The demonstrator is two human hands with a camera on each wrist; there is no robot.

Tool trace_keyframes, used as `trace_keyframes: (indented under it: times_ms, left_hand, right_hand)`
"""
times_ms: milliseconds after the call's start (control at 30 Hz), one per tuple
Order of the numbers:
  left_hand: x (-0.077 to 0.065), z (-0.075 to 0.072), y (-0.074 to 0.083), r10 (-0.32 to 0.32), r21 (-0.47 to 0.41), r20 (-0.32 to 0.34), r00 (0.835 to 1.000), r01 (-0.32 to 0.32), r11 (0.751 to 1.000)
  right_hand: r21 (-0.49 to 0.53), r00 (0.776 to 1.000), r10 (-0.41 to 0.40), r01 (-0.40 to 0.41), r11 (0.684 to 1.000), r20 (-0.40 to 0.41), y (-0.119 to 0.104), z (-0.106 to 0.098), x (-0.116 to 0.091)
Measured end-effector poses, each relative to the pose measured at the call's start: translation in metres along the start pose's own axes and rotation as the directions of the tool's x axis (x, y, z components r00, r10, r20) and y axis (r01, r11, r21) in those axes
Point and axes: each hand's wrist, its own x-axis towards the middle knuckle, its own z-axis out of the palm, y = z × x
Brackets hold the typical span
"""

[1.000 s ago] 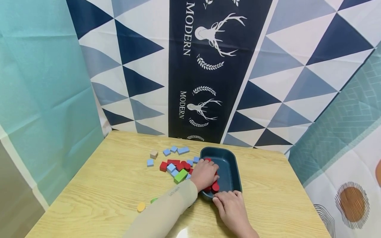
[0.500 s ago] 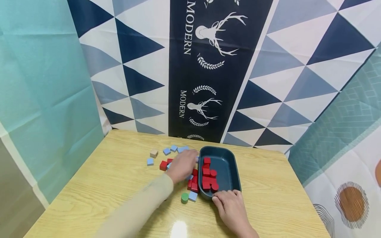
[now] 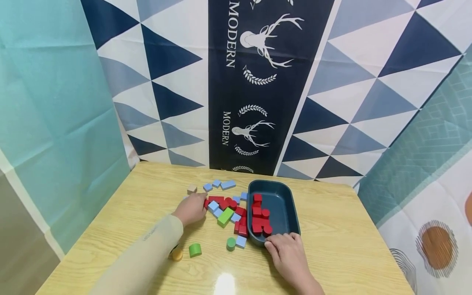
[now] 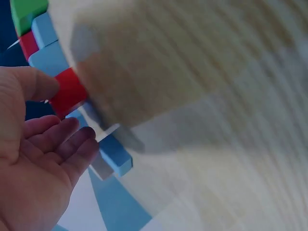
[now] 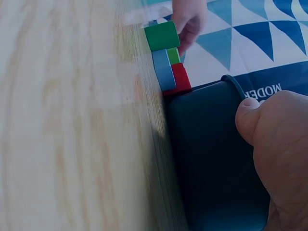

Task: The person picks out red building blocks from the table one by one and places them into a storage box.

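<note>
At the left end of a heap of coloured wooden blocks, my left hand pinches a red block. The thumb lies against one side of it and the fingertips are near its lower edge. My right hand grips the near rim of a dark blue-green tray, thumb over the edge. Several red blocks lie along the tray's left side. Outside it, more red blocks, blue blocks and a long light-green block sit close together. The left hand partly hides its red block in the head view.
Nearer the front of the wooden table stand a dark-green cylinder, a light-green half-round block and a yellow disc. A tan cube lies behind the left hand. Patterned cloth hangs behind the table.
My left hand has left the red blocks in the tray and swung left across the heap to the red block at its left end. My right hand stays on the tray rim.
</note>
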Motion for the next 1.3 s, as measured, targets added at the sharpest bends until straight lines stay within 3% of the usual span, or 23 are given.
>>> trace_keyframes:
  times_ms: [133,767,967,1133,1300]
  left_hand:
    - [-0.005,0.003,0.001,0.042,0.052,-0.02,0.999,-0.041,0.998]
    - [-0.012,0.003,0.0,0.028,0.102,-0.078,0.997,-0.02,0.995]
    - [-0.011,-0.002,0.0,0.034,0.077,-0.071,0.997,-0.029,0.997]
    - [-0.003,-0.014,0.003,-0.071,-0.06,-0.089,0.994,0.065,0.996]
    - [0.01,-0.031,0.023,-0.165,-0.15,-0.136,0.977,0.144,0.978]
  right_hand:
    - [0.009,1.0,0.013,-0.013,1.0,0.014,-0.001,0.002,0.0]
    - [0.01,0.999,0.036,-0.036,0.999,0.026,-0.004,0.0,-0.004]
    - [-0.006,1.0,0.023,-0.023,1.0,0.016,-0.002,0.001,-0.004]
    - [0.0,1.0,0.023,-0.023,1.0,0.014,-0.001,0.0,-0.001]
    - [0.011,1.0,0.023,-0.023,1.0,0.019,-0.001,-0.003,0.0]
